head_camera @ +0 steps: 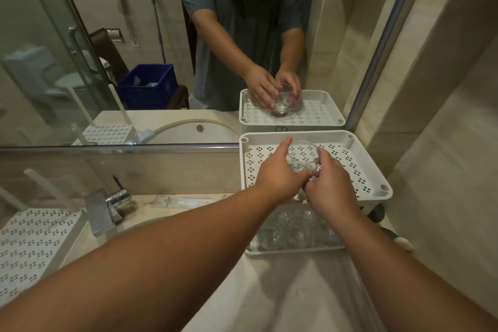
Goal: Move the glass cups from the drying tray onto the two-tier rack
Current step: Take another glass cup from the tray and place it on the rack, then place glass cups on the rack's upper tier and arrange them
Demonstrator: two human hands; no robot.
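Head view: your two forearms reached forward from the bottom edge toward the right side of the worktop (283,291), under a wall mirror (134,35).
Glass cup: you held one glass cup (303,158) over the perforated top tier of the two-tier rack (358,167), its mouth tilted up and away from you; whether its base touched the tier cannot be told.
Left hand: your left hand (280,172) was curled round the cup's left side, the thumb lying across the front and one finger stretched up past the rim.
Right hand: your right hand (331,183) gripped the cup's right side, fingers wrapped at the lower wall, fingertips meeting the left hand's near the base.
Top tier: white, with clusters of small holes and a round post socket (384,187) at the corners; it carried nothing but the cup you held.
Lower tier: several more glass cups (291,229) stood packed together on the level below, partly hidden by your right wrist; their count cannot be told.
Drying tray: a white perforated tray (32,240) lay at the far left of the worktop, well apart from the rack.
Tap: a chrome tap (107,210) stood between tray and rack, beside the basin.
Mirror: it showed your reflection with both hands round the same cup, and a blue crate (148,86) behind you.
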